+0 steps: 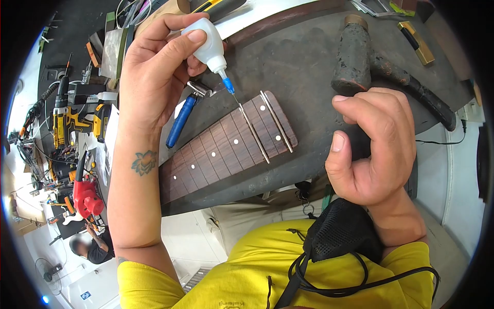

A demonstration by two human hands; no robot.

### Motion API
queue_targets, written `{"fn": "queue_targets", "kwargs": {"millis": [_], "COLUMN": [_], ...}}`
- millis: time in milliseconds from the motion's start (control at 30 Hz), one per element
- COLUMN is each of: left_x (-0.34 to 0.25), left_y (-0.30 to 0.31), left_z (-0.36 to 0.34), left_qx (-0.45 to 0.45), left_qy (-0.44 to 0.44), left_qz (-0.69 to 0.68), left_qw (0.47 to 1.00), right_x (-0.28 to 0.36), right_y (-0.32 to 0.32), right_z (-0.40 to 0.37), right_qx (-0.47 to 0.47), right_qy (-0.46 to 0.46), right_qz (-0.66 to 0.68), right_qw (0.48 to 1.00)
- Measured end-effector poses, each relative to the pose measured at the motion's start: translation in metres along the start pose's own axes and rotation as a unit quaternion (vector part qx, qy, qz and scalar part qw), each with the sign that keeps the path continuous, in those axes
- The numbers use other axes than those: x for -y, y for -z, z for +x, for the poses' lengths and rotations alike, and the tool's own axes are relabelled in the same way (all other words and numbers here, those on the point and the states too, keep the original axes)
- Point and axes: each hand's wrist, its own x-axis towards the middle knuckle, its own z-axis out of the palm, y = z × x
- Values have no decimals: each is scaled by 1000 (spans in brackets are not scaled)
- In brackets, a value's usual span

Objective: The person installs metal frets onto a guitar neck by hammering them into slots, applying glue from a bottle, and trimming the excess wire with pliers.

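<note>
My left hand [167, 56] pinches a small white squeeze bottle [210, 49] between thumb and fingers, tilted downward. Its blue needle tip [229, 86] reaches the upper end of a fret wire [254, 135] lying across the dark wooden fretboard [218, 149]. A second fret wire [278, 122] crosses nearer the wide end; both poke past the board's edges. White dots and thin slots mark the board. My right hand [378, 139] hovers to the right of it, fingers curled, thumb apart from the index finger, with nothing visible between them.
A dark mallet [355, 59] lies beyond my right hand on the grey worktop [301, 56]. A blue-handled tool [182, 119] rests beside the fretboard. A yellow drill [69, 121] and a red blower [86, 195] are at left, with a person [95, 250] in the background.
</note>
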Motion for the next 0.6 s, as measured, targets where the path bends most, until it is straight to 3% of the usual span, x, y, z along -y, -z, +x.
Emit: {"fn": "queue_targets", "kwargs": {"millis": [600], "left_x": [0], "left_y": [13], "left_z": [3], "left_qx": [-13], "left_qy": [-13], "left_qz": [13], "left_qw": [1000], "right_x": [0], "right_y": [1], "right_z": [1], "right_qx": [3], "right_qy": [1], "right_qz": [3], "right_qw": [1000]}}
